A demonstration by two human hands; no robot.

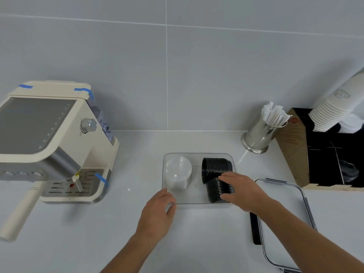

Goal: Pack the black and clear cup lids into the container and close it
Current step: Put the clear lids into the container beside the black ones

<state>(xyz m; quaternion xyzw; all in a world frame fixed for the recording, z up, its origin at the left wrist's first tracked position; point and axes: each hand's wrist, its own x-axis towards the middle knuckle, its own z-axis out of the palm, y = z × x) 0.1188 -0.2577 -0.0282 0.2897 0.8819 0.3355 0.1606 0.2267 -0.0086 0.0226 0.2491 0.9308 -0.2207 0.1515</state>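
Note:
A clear rectangular container [197, 154] sits on the counter in front of me. Inside it on the left is a stack of clear cup lids [178, 171]. On the right lies a stack of black cup lids [214, 167] on its side. A second black stack [218, 191] lies nearer to me, and my right hand [239, 189] grips it from the right. My left hand [157, 213] holds the container's near-left corner, thumb at the near rim. The container's lid [283, 217], clear with dark clips, lies flat to the right, partly under my right forearm.
A cream espresso machine [51, 138] stands at the left with its handle pointing toward me. A steel cup of wrapped straws [262, 133] stands at the back right, beside a cardboard box [299, 146] and a stack of white paper cups [334, 107].

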